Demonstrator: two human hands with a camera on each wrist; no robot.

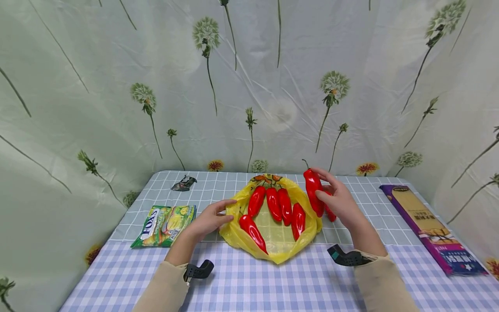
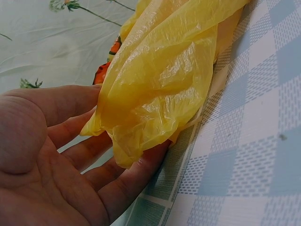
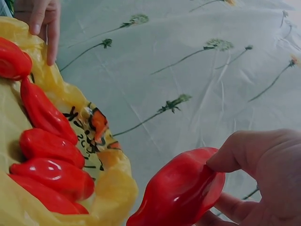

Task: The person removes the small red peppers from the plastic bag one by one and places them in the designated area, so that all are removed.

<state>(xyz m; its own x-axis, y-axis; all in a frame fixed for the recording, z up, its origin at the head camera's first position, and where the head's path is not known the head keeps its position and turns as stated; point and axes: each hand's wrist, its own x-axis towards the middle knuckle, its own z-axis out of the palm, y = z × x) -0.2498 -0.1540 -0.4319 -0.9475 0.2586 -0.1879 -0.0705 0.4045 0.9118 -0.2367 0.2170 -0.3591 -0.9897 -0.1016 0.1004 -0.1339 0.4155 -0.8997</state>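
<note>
My right hand (image 1: 338,201) holds a glossy red chili pepper (image 1: 313,190) upright, stem at the top, just over the right rim of a yellow plastic bag (image 1: 277,255). In the right wrist view, the thumb presses the side of this pepper (image 3: 178,188). Inside the spread-open bag lie several more red peppers (image 1: 256,202). Another red pepper (image 1: 330,213) rests outside the bag, partly hidden behind the right hand. My left hand (image 1: 210,220) holds the bag's left rim; in the left wrist view, crumpled yellow plastic (image 2: 155,103) sits between thumb and fingers.
A green and yellow FOX'S candy bag (image 1: 163,225) lies to the left. Behind it is a small black wrapper (image 1: 184,183). Along the right edge stretches a long purple and gold package (image 1: 432,229). A checkered cloth (image 1: 249,286) covers the near table, with a floral curtain (image 1: 273,86) behind.
</note>
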